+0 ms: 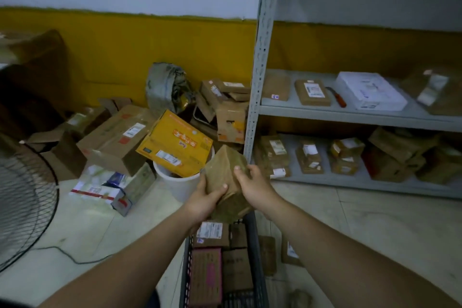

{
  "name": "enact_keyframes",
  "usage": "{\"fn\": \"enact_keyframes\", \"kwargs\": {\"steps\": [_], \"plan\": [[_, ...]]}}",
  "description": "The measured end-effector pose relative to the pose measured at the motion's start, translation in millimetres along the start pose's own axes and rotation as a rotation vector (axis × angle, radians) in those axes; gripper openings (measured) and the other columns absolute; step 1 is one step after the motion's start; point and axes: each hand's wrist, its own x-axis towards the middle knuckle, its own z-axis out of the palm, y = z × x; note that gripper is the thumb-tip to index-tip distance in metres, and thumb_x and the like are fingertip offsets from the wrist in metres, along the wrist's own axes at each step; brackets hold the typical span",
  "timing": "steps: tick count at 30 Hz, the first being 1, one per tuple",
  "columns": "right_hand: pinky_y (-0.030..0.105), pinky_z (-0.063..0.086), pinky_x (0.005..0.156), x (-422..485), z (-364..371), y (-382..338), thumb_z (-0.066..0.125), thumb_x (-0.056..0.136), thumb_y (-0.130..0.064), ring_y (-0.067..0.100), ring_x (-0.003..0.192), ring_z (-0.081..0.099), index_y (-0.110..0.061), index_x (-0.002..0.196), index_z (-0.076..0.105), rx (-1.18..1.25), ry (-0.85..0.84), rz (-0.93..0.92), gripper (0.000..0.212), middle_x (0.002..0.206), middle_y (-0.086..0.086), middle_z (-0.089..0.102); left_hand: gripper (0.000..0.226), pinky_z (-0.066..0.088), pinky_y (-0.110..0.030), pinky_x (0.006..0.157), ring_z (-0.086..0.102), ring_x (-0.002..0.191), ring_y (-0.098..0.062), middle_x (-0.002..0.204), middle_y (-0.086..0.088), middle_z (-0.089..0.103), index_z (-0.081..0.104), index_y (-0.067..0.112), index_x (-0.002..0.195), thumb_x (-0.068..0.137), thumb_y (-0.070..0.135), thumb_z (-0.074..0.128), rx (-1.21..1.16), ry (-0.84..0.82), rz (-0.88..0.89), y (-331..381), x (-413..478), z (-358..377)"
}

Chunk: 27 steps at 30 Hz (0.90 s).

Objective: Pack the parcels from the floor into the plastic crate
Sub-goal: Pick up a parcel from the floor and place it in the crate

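Observation:
A brown paper-wrapped parcel (222,172) is held up in front of me, tilted on one corner. My left hand (205,201) grips its lower left side with the thumb across the front. My right hand (253,189) grips its right side, thumb on the face. Directly below, the dark plastic crate (258,252) holds several brown parcels, one with a white label (209,230). Two flat parcels (267,254) lie on the floor just right of the crate.
A heap of cardboard boxes (117,137), a yellow box (175,145) in a white bucket (175,182) and a grey bag (166,85) sit by the yellow wall. A metal shelf rack (255,97) with parcels stands right. A floor fan (25,202) and cable are left.

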Motion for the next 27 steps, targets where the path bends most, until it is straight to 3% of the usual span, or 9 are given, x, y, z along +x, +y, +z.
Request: {"fn": "enact_keyframes", "kwargs": {"steps": [3, 6, 9, 13, 15, 17, 21, 25, 27], "plan": [[0.043, 0.047, 0.097, 22, 6, 25, 0.053, 0.091, -0.051, 0.024, 0.109, 0.053, -0.021, 0.128, 0.038, 0.027, -0.013, 0.081, 0.050, 0.130, 0.007, 0.050, 0.080, 0.045, -0.044, 0.103, 0.047, 0.124, -0.022, 0.136, 0.003, 0.038, 0.016, 0.026, 0.149, 0.086, 0.035, 0.065, 0.061, 0.002, 0.055, -36, 14, -5], [0.039, 0.048, 0.092, 50, 18, 56, 0.065, 0.087, -0.043, 0.024, 0.107, 0.053, -0.023, 0.131, 0.033, 0.057, -0.057, 0.110, 0.058, 0.131, 0.007, 0.050, 0.066, 0.048, -0.046, 0.100, 0.052, 0.120, -0.024, 0.137, -0.005, 0.043, 0.042, 0.037, 0.132, 0.074, 0.049, 0.070, 0.104, 0.066, 0.046, -71, 36, -9], [0.042, 0.048, 0.096, 88, 46, 98, 0.075, 0.074, -0.047, 0.027, 0.121, 0.051, -0.023, 0.144, 0.028, 0.034, -0.048, 0.110, 0.088, 0.139, 0.003, 0.048, 0.079, 0.047, -0.041, 0.102, 0.061, 0.114, -0.019, 0.135, -0.004, 0.055, 0.036, 0.030, 0.144, 0.074, 0.048, 0.070, 0.008, -0.066, -0.034, -112, 70, -7], [0.047, 0.049, 0.096, 148, 90, 167, 0.065, 0.075, -0.055, 0.026, 0.116, 0.054, -0.027, 0.137, 0.038, -0.018, -0.035, 0.054, 0.074, 0.132, 0.002, 0.054, 0.058, 0.053, -0.034, 0.093, 0.066, 0.104, -0.016, 0.118, -0.001, 0.067, 0.043, 0.026, 0.140, 0.087, 0.022, 0.066, 0.125, -0.079, -0.043, -179, 128, -7], [0.044, 0.046, 0.100, 175, 109, 203, 0.058, 0.084, -0.052, 0.027, 0.120, 0.052, -0.025, 0.144, 0.030, -0.083, -0.023, 0.012, 0.071, 0.138, 0.005, 0.049, 0.047, 0.053, -0.018, 0.080, 0.067, 0.097, -0.008, 0.111, 0.005, 0.068, 0.049, 0.026, 0.134, 0.088, 0.023, 0.063, 0.173, -0.066, -0.035, -218, 159, -7], [0.037, 0.041, 0.102, 200, 123, 237, 0.053, 0.092, -0.045, 0.029, 0.127, 0.045, -0.020, 0.151, 0.018, -0.161, -0.003, -0.001, 0.073, 0.144, 0.008, 0.040, 0.044, 0.051, -0.012, 0.074, 0.066, 0.094, -0.006, 0.110, 0.004, 0.068, 0.050, 0.029, 0.130, 0.089, 0.023, 0.063, 0.180, -0.058, -0.051, -258, 187, -4], [0.035, 0.040, 0.097, 254, 150, 305, 0.053, 0.094, -0.041, 0.028, 0.124, 0.048, -0.016, 0.145, 0.029, -0.313, 0.082, -0.084, 0.061, 0.140, 0.009, 0.045, 0.057, 0.050, -0.040, 0.098, 0.065, 0.104, -0.017, 0.114, 0.001, 0.068, 0.059, 0.032, 0.123, 0.070, 0.051, 0.068, 0.195, -0.002, -0.045, -343, 250, 3], [0.036, 0.040, 0.097, 299, 179, 357, 0.049, 0.094, -0.047, 0.031, 0.126, 0.047, -0.016, 0.150, 0.018, -0.393, 0.116, -0.104, 0.071, 0.146, 0.010, 0.041, 0.052, 0.053, -0.044, 0.093, 0.066, 0.101, -0.020, 0.114, 0.003, 0.068, 0.058, 0.040, 0.117, 0.069, 0.058, 0.066, 0.142, 0.040, -0.051, -404, 293, 6], [0.039, 0.038, 0.101, 314, 191, 372, 0.051, 0.090, -0.055, 0.034, 0.131, 0.041, -0.017, 0.153, 0.005, -0.414, 0.126, -0.102, 0.086, 0.151, 0.012, 0.031, 0.065, 0.054, -0.046, 0.090, 0.066, 0.102, -0.020, 0.117, 0.003, 0.066, 0.052, 0.043, 0.124, 0.065, 0.065, 0.066, 0.142, 0.053, -0.036, -423, 312, 5]]}}
